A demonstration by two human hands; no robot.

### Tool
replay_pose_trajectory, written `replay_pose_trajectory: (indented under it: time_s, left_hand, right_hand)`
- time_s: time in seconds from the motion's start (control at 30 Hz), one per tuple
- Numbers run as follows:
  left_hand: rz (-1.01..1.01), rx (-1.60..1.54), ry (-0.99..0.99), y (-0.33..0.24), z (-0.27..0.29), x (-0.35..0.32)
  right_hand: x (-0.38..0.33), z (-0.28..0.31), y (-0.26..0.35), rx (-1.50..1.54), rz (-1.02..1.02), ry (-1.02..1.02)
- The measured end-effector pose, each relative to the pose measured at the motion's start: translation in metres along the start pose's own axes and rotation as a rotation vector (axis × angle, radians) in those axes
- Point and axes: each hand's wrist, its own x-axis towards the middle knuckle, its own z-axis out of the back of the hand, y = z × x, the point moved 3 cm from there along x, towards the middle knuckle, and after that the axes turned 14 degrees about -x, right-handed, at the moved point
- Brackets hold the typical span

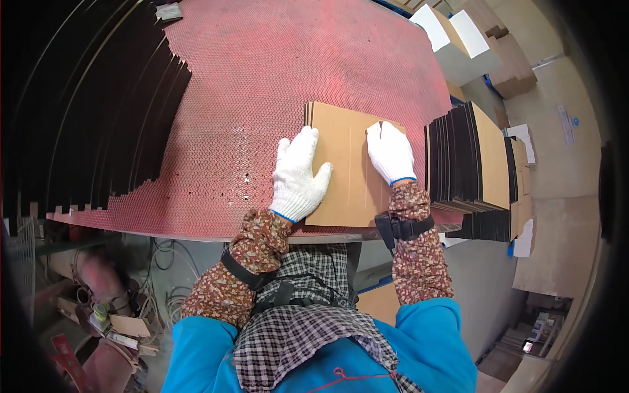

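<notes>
A small stack of brown cardboard sheets (350, 177) lies at the front of the red mesh-patterned table, with several sheet edges visible at its far left corner. My left hand (298, 173), in a white knit glove, rests along the stack's left edge with its fingers stretched out and the thumb apart over the top sheet. At the right edge, my right hand (391, 154), gloved the same way, is closed with curled fingers on the cardboard near its far corner. Its fingertips are partly hidden.
Many black boards (98, 105) stand in a long row at the left. To the right, a row of black-and-brown cardboard pieces (468, 157) stands close to my right forearm. White boxes (458, 39) sit beyond the table's far right. Cables (173, 281) hang below the front edge.
</notes>
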Motion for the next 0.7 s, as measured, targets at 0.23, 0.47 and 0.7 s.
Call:
replay_pose_trajectory:
  time_s: [0.23, 0.47, 0.7]
  left_hand:
    - [0.023, 0.012, -0.008, 0.007, -0.004, -0.003]
    - [0.052, 0.016, -0.007, 0.010, -0.003, -0.005]
    - [0.049, -0.013, -0.007, 0.007, -0.006, -0.002]
  right_hand:
    - [-0.046, 0.015, 0.009, 0.047, -0.055, 0.029]
    - [-0.130, 0.100, 0.047, 0.090, -0.068, 0.366]
    - [-0.135, 0.106, 0.074, 0.117, -0.076, 0.233]
